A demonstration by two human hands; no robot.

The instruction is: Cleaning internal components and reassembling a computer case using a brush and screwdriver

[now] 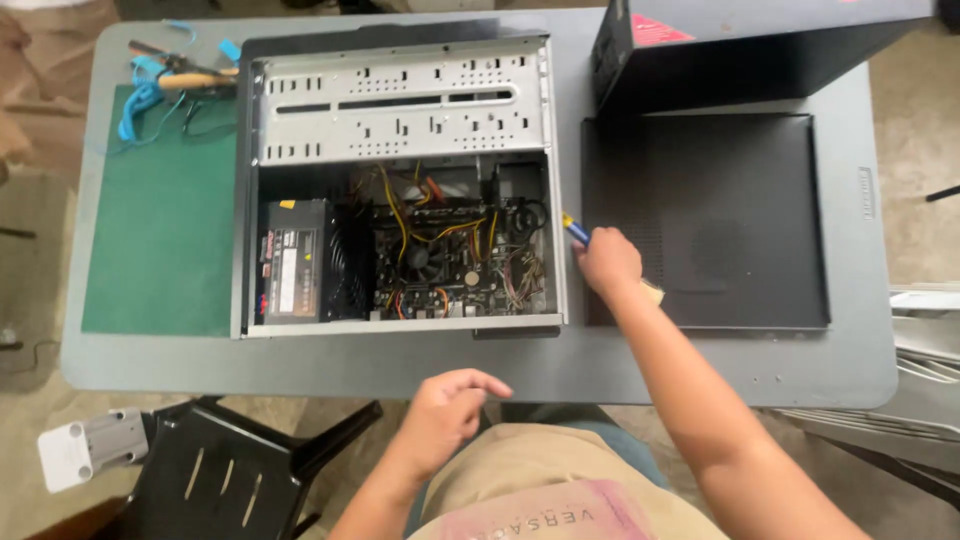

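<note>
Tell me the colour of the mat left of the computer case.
Green mat, head view.

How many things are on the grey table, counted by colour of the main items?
Black: 3, the open computer case, the flat side panel and the box.
Green: 1, the mat.
Blue: 1, the strap.
Blue and yellow: 1, the screwdriver in the right hand.
Total: 6.
</note>
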